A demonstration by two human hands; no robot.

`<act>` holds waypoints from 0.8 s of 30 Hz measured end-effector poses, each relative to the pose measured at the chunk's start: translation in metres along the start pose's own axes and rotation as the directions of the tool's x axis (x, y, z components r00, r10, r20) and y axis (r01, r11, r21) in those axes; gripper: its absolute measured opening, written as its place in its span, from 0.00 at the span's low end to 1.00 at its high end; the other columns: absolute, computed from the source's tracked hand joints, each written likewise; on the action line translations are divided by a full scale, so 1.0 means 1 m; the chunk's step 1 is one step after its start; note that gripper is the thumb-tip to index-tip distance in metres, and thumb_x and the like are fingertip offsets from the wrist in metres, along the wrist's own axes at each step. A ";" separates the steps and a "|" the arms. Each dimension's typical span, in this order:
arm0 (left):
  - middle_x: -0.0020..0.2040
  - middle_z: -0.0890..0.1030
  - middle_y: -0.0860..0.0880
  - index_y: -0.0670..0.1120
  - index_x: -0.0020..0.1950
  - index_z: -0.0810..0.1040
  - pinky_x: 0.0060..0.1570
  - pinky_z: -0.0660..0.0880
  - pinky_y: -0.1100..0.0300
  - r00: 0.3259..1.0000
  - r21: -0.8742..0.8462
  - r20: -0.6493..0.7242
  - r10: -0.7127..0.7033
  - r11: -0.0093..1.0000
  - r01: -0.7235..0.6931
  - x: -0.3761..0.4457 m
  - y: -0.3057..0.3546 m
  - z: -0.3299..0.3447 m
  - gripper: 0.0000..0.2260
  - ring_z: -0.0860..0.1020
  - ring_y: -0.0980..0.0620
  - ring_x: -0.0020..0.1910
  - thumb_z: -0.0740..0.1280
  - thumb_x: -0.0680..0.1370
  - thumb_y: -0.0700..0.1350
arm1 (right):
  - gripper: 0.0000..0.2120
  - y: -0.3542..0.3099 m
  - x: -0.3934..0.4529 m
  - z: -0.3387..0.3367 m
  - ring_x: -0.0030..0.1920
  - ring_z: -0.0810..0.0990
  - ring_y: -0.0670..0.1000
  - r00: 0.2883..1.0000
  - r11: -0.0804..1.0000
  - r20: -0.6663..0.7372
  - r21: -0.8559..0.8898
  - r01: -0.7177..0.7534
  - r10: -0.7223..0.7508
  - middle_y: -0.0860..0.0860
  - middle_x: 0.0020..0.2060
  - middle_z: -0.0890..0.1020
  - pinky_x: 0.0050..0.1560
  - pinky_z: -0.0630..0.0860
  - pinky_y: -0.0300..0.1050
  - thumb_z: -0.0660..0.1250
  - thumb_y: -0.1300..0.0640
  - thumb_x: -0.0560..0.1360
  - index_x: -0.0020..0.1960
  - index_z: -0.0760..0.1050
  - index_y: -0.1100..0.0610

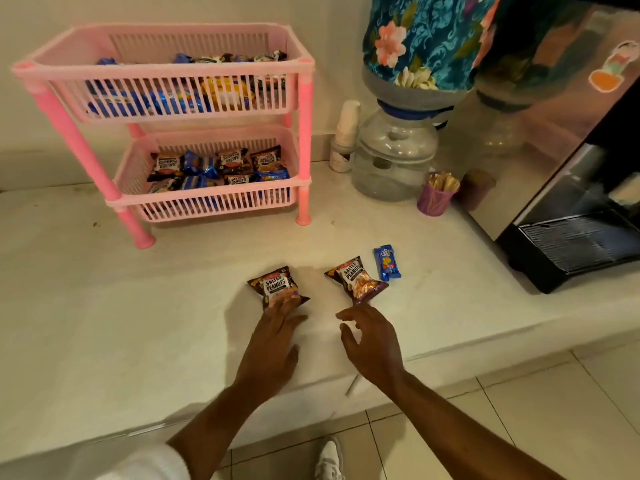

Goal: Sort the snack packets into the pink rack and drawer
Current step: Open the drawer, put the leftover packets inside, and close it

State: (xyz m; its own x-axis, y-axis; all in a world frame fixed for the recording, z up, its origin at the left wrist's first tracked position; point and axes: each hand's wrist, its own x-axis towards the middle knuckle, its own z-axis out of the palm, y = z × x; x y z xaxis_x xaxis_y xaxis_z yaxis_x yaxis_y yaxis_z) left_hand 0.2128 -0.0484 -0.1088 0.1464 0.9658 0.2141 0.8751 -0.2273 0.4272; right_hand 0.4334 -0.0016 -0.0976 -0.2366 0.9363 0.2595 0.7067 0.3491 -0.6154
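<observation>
Two brown salted-peanut packets lie on the white counter: one (277, 284) under the fingertips of my left hand (273, 344), the other (356, 280) just beyond my right hand (372, 341). My left fingers rest flat on the near end of their packet. My right hand hovers with fingers spread, not touching its packet. A small blue biscuit packet (387, 263) lies right of the second peanut packet. The pink two-tier rack (301, 133) stands at the back left, with blue packets in its upper basket and peanut and blue packets in the lower one.
A water dispenser jar (394, 157) under a floral cover stands right of the rack, with stacked paper cups (346, 126) and a purple cup of wooden sticks (436, 195) beside it. A coffee machine (571, 202) fills the right. The counter edge runs diagonally near my forearms.
</observation>
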 end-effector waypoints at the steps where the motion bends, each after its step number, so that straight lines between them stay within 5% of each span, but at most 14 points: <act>1: 0.79 0.58 0.55 0.53 0.70 0.70 0.76 0.57 0.50 0.999 0.004 0.017 0.038 0.999 -0.038 -0.003 0.004 0.002 0.24 0.49 0.52 0.80 0.69 0.74 0.44 | 0.10 0.001 -0.009 -0.005 0.51 0.79 0.40 0.999 0.999 -0.022 -0.003 -0.039 0.039 0.39 0.53 0.81 0.51 0.77 0.32 0.71 0.52 0.76 0.56 0.79 0.43; 7: 0.79 0.58 0.58 0.52 0.74 0.67 0.76 0.58 0.58 0.972 -0.156 0.197 0.129 0.983 -0.099 -0.016 0.010 0.017 0.23 0.49 0.61 0.79 0.63 0.80 0.52 | 0.07 0.014 -0.056 -0.027 0.45 0.81 0.41 0.956 0.977 -0.202 0.039 -0.211 0.214 0.42 0.49 0.83 0.44 0.79 0.36 0.71 0.57 0.76 0.53 0.80 0.48; 13: 0.81 0.49 0.54 0.49 0.80 0.52 0.77 0.45 0.60 0.939 -0.005 0.315 0.140 0.989 -0.146 -0.015 0.007 0.024 0.29 0.45 0.55 0.80 0.55 0.82 0.57 | 0.06 0.036 -0.080 -0.037 0.46 0.82 0.45 0.803 0.827 -0.212 0.238 -0.509 0.556 0.45 0.49 0.83 0.48 0.78 0.39 0.70 0.57 0.77 0.54 0.79 0.51; 16: 0.81 0.44 0.54 0.49 0.81 0.46 0.76 0.41 0.59 0.926 0.054 0.352 0.134 0.985 -0.164 -0.015 0.011 0.027 0.29 0.41 0.53 0.80 0.52 0.83 0.57 | 0.06 0.048 -0.080 -0.044 0.48 0.82 0.51 0.628 0.619 -0.136 0.417 -0.665 0.766 0.49 0.47 0.83 0.49 0.78 0.45 0.71 0.56 0.76 0.51 0.77 0.54; 19: 0.80 0.41 0.53 0.49 0.80 0.43 0.77 0.41 0.55 0.920 0.082 0.378 0.099 0.987 -0.140 -0.011 0.021 0.031 0.30 0.37 0.51 0.78 0.51 0.83 0.57 | 0.12 0.063 -0.075 -0.055 0.43 0.79 0.55 0.407 0.248 0.129 0.616 -0.748 0.904 0.56 0.44 0.80 0.55 0.80 0.55 0.71 0.54 0.77 0.54 0.77 0.62; 21: 0.80 0.39 0.52 0.49 0.80 0.42 0.77 0.41 0.53 0.914 0.098 0.398 0.072 0.988 -0.121 -0.006 0.028 0.034 0.30 0.36 0.50 0.78 0.51 0.83 0.57 | 0.09 0.069 -0.075 -0.062 0.41 0.78 0.56 0.349 0.039 0.302 0.705 -0.708 0.887 0.58 0.42 0.77 0.55 0.80 0.56 0.69 0.55 0.79 0.50 0.77 0.61; 24: 0.80 0.38 0.52 0.49 0.80 0.40 0.77 0.40 0.50 0.908 0.125 0.418 0.025 0.989 -0.084 0.002 0.040 0.039 0.31 0.37 0.48 0.79 0.50 0.82 0.58 | 0.05 0.077 -0.071 -0.070 0.37 0.76 0.55 0.375 -0.089 0.416 0.759 -0.646 0.829 0.57 0.40 0.75 0.44 0.78 0.51 0.63 0.56 0.82 0.50 0.75 0.57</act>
State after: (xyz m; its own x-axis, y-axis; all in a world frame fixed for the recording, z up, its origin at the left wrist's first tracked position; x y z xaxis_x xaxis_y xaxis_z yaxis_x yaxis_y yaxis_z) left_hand 0.2656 -0.0503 -0.1252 0.3473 0.9236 -0.1624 0.9104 -0.2905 0.2945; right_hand 0.5515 -0.0435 -0.1114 0.2196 0.6559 -0.7222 -0.4157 -0.6068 -0.6775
